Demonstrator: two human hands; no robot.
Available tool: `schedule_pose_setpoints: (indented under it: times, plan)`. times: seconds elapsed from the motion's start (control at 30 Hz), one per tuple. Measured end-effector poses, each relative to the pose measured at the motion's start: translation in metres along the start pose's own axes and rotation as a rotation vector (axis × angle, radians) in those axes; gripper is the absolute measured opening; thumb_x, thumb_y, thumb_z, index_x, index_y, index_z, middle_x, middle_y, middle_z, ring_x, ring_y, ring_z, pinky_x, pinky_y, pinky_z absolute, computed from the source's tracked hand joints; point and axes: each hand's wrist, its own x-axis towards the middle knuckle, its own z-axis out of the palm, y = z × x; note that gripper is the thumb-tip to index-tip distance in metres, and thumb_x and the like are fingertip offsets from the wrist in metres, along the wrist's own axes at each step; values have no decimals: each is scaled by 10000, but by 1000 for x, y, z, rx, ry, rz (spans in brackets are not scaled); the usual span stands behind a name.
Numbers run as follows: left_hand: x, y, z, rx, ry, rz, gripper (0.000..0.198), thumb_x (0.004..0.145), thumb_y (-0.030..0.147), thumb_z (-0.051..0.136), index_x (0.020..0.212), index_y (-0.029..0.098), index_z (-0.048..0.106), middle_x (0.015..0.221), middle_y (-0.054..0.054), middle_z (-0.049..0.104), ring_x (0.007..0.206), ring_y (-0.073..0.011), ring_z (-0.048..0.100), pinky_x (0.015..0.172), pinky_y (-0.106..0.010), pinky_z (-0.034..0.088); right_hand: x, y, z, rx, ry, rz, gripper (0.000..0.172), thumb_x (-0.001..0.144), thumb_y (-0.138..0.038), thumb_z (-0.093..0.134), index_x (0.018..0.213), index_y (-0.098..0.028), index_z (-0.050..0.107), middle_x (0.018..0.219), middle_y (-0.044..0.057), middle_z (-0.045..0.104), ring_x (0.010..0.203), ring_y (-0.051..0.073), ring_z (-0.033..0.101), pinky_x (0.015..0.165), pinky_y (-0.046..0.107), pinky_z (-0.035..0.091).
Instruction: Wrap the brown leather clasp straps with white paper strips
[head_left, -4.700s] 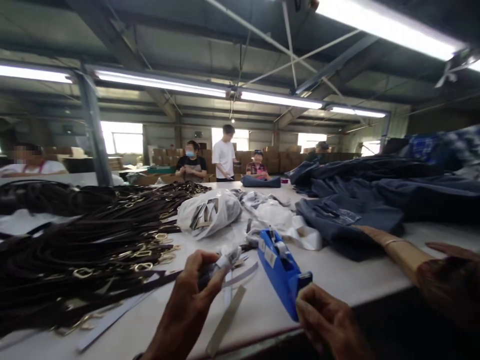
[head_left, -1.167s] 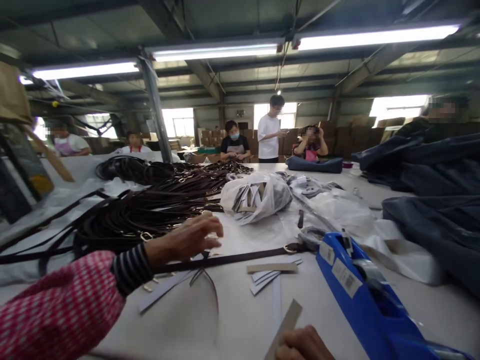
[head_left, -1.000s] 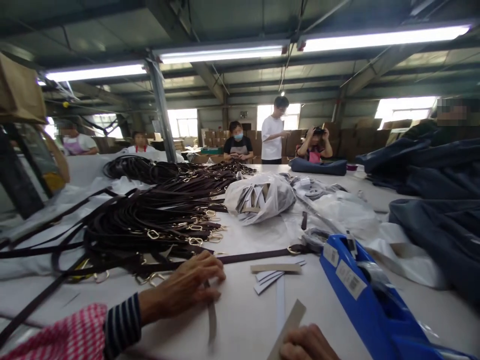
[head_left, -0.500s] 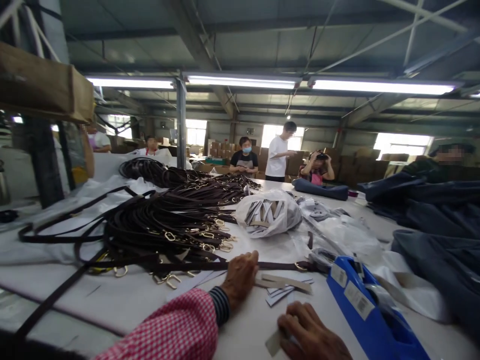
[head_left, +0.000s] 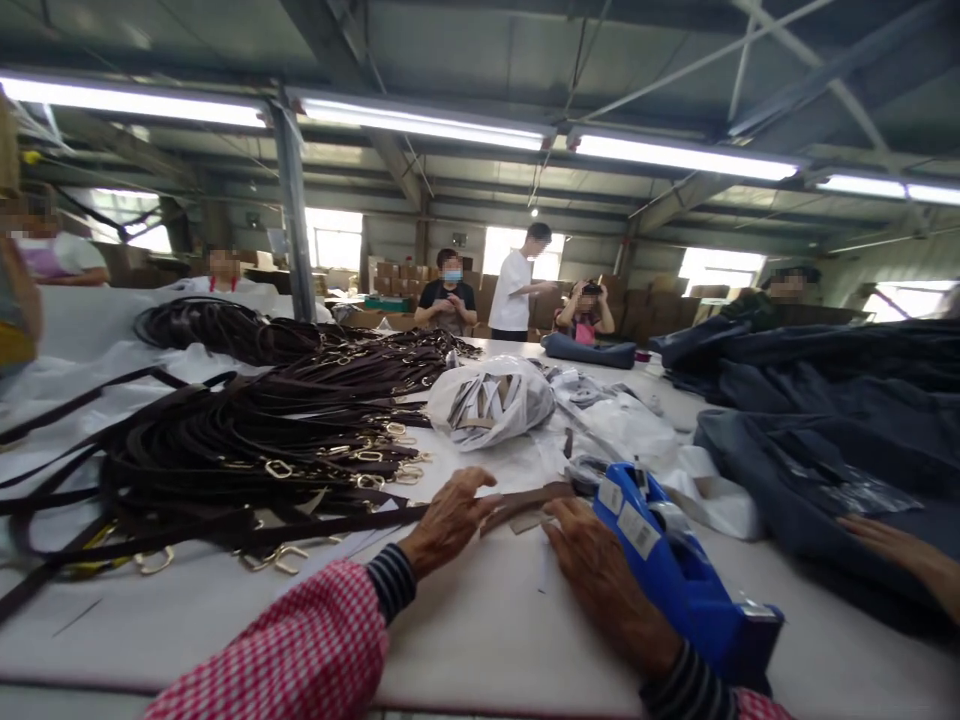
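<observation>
My left hand is curled over a dark brown strap, index finger and thumb toward its right part. That strap runs on past the hand toward the tape dispenser. My right hand is palm down, its fingertips at the strap and on a small beige strip between the two hands. The fingers partly hide the strip. Close beside my right hand stands a blue tape dispenser. Left of my left hand lies a big pile of dark straps with gold-coloured buckles and clasps.
A clear plastic bag full of light strips lies beyond my hands. Dark blue-grey fabric is heaped at the right, with another person's hand on it. Several people are across the table. Crumpled clear plastic lies behind the dispenser.
My right hand has moved forward to the strap, bringing the beige strip with it. The view has turned right. Another person's hand has come in at the right edge.
</observation>
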Motion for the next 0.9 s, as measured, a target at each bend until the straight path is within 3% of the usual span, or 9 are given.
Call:
schedule_pose_setpoints:
  times: [0.13,0.27,0.37,0.43,0.5,0.57,0.67,0.8,0.9]
  plan:
    - [-15,6,-3,60,-56,108,184,993,255,563,1161,206,620,1164,-84,641,1126,-285,556,1025,-504,474,-11,-32,-33,49,-85,140,214,1013,-186,500,930,-206,697,963,60,720,932,205,704,837,322,558]
    - [-14,23,16,193,-83,217,364,981,233,634,1339,246,567,1400,-93,589,1296,-299,508,1072,-512,470,-32,-43,-82,205,-101,16,236,1043,-247,510,887,-217,686,817,14,687,726,132,679,669,226,483]
    - [-4,32,34,240,-81,192,412,990,256,640,1389,220,545,1458,-120,566,1339,-311,505,1118,-540,454,-23,-20,-135,238,43,66,260,1063,-312,494,921,-233,697,809,8,691,727,126,667,682,223,476]
    - [0,34,44,262,-117,184,419,984,253,639,1392,213,552,1449,-124,583,1337,-317,519,1128,-552,456,2,13,-166,158,117,164,266,1038,-371,531,903,-234,715,828,18,713,739,149,662,704,253,473]
    - [1,31,53,280,-150,206,372,976,241,632,1346,229,592,1414,-104,616,1324,-317,537,1136,-560,456,38,57,-181,53,101,287,257,997,-380,567,899,-211,734,763,25,698,694,162,640,699,281,458]
    - [0,22,62,314,-158,239,290,963,221,624,1251,246,645,1370,-79,651,1301,-324,563,1129,-571,469,77,102,-179,43,-62,398,215,950,-299,580,907,-180,753,726,30,692,682,162,636,706,289,452]
    - [2,-7,77,414,-99,329,300,909,211,673,1204,266,662,1379,-60,672,1280,-349,605,1063,-551,543,124,154,-144,84,-252,436,172,881,-193,613,886,-141,777,689,33,697,622,147,631,647,267,465]
    - [9,-48,94,611,104,638,433,892,412,755,1286,282,630,1368,-77,710,1194,-363,691,887,-460,650,149,187,-75,52,-436,529,90,895,-215,721,919,-131,743,782,26,711,679,148,655,651,273,537]
    - [8,-55,100,696,200,695,266,971,361,676,1230,305,662,1298,-42,755,1133,-329,735,844,-432,671,149,199,-33,-9,-491,614,195,953,-309,729,1028,-133,691,1024,48,709,898,174,688,814,355,600]
